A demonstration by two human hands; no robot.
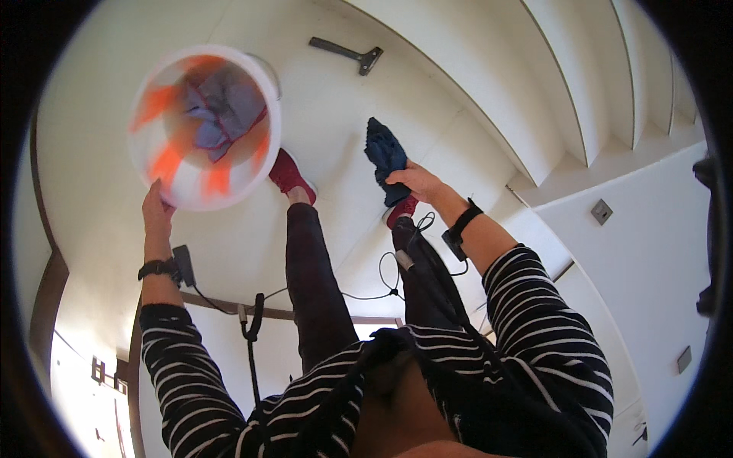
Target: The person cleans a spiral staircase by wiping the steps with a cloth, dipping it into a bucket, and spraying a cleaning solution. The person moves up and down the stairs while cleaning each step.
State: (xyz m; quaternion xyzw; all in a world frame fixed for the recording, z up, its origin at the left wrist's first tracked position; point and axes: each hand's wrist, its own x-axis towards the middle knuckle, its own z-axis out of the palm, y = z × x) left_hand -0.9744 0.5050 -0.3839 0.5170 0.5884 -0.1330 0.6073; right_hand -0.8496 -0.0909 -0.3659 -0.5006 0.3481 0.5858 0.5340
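My left hand [157, 209] grips the near rim of a white bucket [194, 197], which is slightly blurred and has orange marks inside. At the bucket's bottom lie grey-blue cloths [223, 109] with red edging. In my right hand [418, 182] is a crumpled dark blue cloth [385, 151], held above my foot. A scraper [346, 55] with a long dark handle and a wide head lies on the pale floor, beyond both hands.
White stairs [550, 103] curve up along the right. My feet, in red shoes [290, 173], stand apart on the floor. Thin cables run from the wrist-worn devices past my legs. Dark-framed doorways [48, 286] are at the left, and a white wall [641, 240] is at the right.
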